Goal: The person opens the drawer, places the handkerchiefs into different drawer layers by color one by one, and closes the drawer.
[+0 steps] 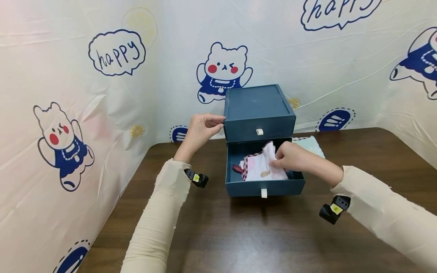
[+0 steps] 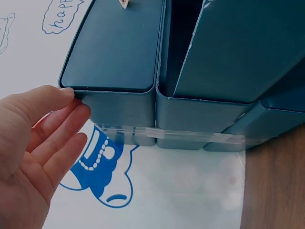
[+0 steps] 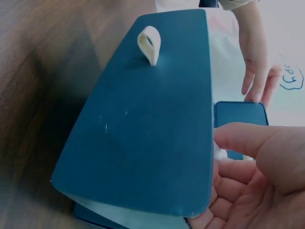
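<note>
A dark blue two-drawer box (image 1: 256, 100) stands on the table, its lower drawer (image 1: 244, 189) pulled out and its upper drawer (image 1: 239, 131) closed. Inside the lower drawer lies a white printed cloth (image 1: 254, 170) with red checked edging and a dark red tab; one part is raised to a peak. My right hand (image 1: 295, 156) reaches into the drawer and pinches this cloth between thumb and forefinger, its other fingers loosely bent in the right wrist view. With nearly straight fingers, my left hand (image 2: 43, 138) touches the box's upper left front corner, thumb tip at the edge.
A pale mint cloth (image 1: 310, 145) with checked trim lies on the brown table (image 1: 211, 231), right of the box and partly behind it. White loop pulls (image 1: 264, 193) stick out from both drawer fronts. A printed white curtain (image 1: 164, 68) hangs close behind the box.
</note>
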Motion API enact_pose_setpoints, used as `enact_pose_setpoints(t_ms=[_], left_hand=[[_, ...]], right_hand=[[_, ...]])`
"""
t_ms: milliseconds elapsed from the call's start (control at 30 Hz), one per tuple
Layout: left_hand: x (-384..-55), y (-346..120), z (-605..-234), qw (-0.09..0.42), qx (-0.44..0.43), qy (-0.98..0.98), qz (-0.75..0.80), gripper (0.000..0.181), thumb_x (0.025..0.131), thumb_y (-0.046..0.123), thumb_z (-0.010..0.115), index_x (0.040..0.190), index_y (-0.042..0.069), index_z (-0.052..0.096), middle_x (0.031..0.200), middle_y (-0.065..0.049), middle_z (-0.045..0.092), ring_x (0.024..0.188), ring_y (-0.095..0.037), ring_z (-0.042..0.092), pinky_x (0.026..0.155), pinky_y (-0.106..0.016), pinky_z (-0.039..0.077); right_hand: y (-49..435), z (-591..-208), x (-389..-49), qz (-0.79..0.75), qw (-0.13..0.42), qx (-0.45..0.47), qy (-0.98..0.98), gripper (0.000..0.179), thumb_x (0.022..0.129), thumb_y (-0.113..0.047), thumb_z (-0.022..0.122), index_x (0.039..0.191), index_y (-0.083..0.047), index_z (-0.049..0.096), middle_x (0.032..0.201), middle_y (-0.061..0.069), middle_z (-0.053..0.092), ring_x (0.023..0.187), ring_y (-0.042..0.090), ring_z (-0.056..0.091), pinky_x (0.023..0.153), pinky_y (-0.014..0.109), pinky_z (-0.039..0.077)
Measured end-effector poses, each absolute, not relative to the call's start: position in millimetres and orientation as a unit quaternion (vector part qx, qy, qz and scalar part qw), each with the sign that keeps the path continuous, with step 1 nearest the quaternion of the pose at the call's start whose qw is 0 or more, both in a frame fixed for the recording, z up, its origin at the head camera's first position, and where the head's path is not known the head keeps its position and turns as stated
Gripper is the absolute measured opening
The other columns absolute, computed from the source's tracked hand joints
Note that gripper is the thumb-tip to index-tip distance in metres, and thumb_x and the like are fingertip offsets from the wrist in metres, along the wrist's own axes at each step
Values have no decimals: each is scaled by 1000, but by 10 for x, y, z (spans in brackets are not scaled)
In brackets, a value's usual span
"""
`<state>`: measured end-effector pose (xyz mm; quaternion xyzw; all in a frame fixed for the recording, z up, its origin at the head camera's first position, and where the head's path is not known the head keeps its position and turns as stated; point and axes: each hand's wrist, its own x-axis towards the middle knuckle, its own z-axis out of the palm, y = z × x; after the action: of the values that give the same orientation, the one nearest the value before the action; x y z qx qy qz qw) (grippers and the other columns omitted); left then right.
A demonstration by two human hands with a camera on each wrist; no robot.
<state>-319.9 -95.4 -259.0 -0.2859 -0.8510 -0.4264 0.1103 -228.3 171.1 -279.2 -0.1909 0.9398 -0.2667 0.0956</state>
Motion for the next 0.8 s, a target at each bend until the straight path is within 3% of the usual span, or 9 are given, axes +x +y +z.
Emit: enact_pose_setpoints(t_ms=[133, 300, 533, 800], left_hand=[[-3204, -943, -2594, 110, -286, -852, -425, 24, 85, 7, 65, 108, 6, 68, 103, -8, 67, 87, -16, 64, 75, -27, 53], [-3203, -938, -2589, 112, -284, -852, -425, 24, 85, 6, 65, 109, 6, 68, 102, -7, 67, 87, -15, 64, 75, -27, 52], [-3199, -937, -2606, 113, -285, -849, -431, 24, 85, 9, 65, 109, 7, 68, 103, -6, 67, 88, -13, 64, 77, -25, 52], [-3181, -945, -2604, 118, -281, -851, -428, 24, 85, 8, 65, 109, 7, 68, 102, -7, 67, 89, -15, 64, 77, -26, 52]], right_hand=[[1749, -2774, -2293, -265, 97, -180, 942, 32, 86, -18, 63, 57, -5, 63, 46, -1, 47, 48, 11, 46, 46, 24, 36], [1795, -2729, -2294, -265, 104, -164, 944, 21, 86, -18, 63, 78, -1, 72, 54, 3, 58, 51, 14, 52, 49, 25, 44], [1876, -2722, -2249, -266, 97, -164, 945, 26, 87, -17, 61, 66, -5, 69, 59, 4, 59, 56, 14, 50, 51, 27, 42], [1964, -2718, -2224, -267, 93, -166, 945, 21, 88, -17, 61, 83, 0, 72, 64, 3, 63, 61, 15, 53, 56, 27, 48]])
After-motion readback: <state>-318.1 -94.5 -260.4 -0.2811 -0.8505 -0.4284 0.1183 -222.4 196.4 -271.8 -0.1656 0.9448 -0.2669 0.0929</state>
